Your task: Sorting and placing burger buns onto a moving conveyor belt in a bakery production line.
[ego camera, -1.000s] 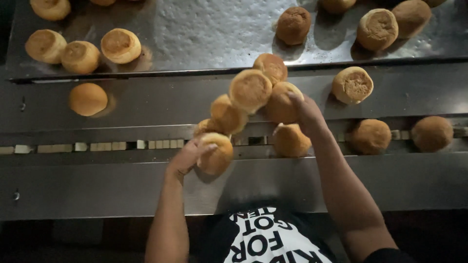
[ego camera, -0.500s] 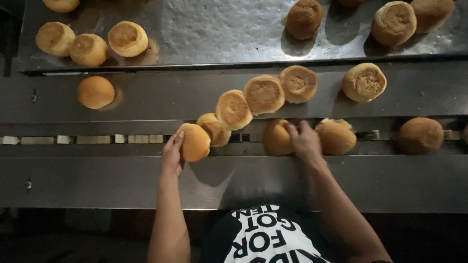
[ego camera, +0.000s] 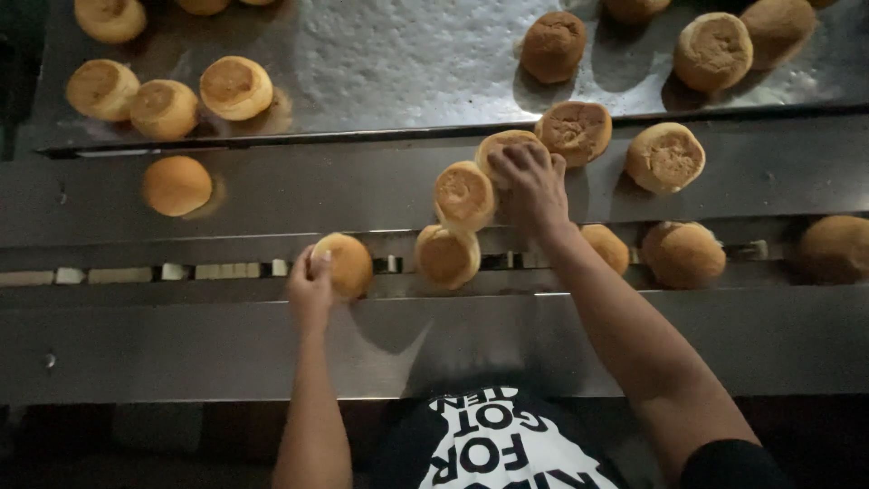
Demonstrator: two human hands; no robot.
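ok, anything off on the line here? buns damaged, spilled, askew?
Nothing spilled or visibly damaged. The buns lie mixed: some pale flat side up, like the bun by the right hand, others dome up, like the lone bun at left. The left hand holds a bun tilted over the slotted channel.

Buns (ego camera: 463, 195) lie along the metal conveyor (ego camera: 272, 190), more on the tray (ego camera: 407, 63) behind.

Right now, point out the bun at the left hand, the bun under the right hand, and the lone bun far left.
Bun at left hand (ego camera: 348, 264), head view, its rounded top.
Bun under right hand (ego camera: 496, 145), head view, its exposed left edge.
Lone bun (ego camera: 176, 185), head view, centre of its top.
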